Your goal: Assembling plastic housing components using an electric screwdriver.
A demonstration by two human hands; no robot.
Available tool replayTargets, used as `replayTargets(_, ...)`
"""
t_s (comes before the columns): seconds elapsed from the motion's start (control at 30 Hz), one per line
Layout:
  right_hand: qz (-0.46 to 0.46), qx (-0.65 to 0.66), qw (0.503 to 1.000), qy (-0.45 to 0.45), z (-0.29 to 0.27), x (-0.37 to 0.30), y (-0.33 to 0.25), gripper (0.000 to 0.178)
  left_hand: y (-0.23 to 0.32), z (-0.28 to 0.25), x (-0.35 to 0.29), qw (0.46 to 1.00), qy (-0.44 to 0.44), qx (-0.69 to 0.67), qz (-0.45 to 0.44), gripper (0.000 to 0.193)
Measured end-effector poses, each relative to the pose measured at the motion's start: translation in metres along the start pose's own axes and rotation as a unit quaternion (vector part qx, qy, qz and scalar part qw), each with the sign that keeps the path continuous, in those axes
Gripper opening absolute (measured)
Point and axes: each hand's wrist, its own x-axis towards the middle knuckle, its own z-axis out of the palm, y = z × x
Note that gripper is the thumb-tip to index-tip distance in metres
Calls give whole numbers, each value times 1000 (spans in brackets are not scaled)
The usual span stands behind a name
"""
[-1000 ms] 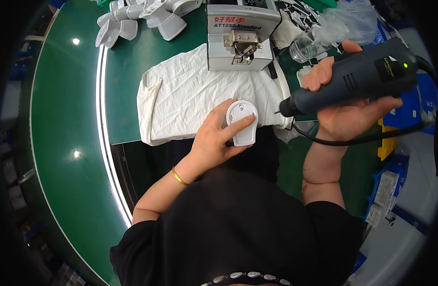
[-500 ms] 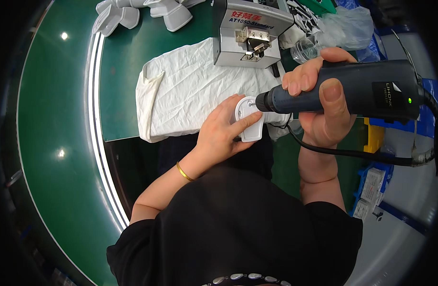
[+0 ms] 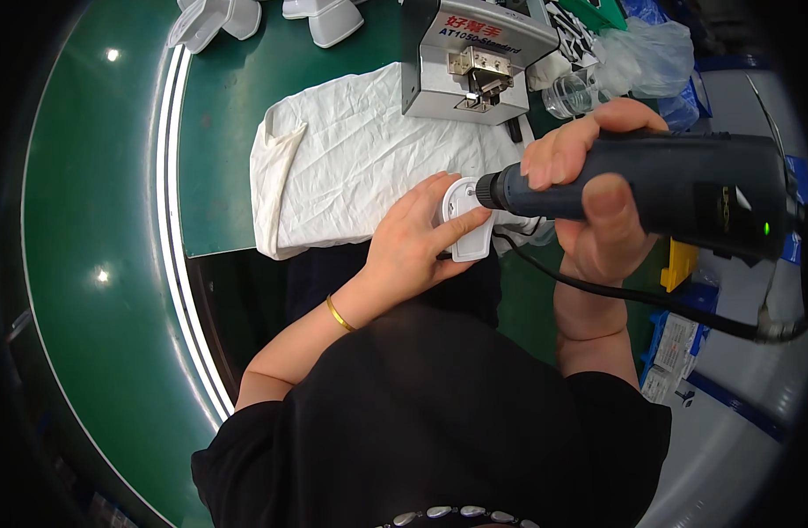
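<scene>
1. The left hand point(image 3: 411, 236) grips a white plastic part point(image 3: 475, 243), its thumb lying across the open face and its fingers behind the far edge.
2. The right hand point(image 3: 611, 218) is closed around a dark power screwdriver point(image 3: 694, 176), its thumb along the near side.
3. The part is small, pale and shallow, with a raised rim, 1 rounded end and 1 straighter end; the thumb hides some of its recess.
4. It sits between the 2 hands, at the near edge of a white cloth point(image 3: 351, 163), with the screwdriver's ribbed nose close against its rounded end.
5. Its rounded end points away from the person; its long axis runs away-to-near, the near end leaning slightly right. The screwdriver lies nearly crosswise, nose to the left.
6. A black cable point(image 3: 588, 286) loops below the right hand.
7. Beyond, a grey machine point(image 3: 430, 92) stands at the cloth's far side on the green counter point(image 3: 223, 132).
</scene>
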Motion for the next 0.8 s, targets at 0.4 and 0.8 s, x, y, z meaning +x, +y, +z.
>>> replayTargets(0.4,13,94,992,-84,-13,18,14,60,2,-1,-1,1000,7,3,2,62)
replayTargets(0.8,75,273,951,-128,-15,29,10,129,3,-2,0,1000,12,14,3,63)
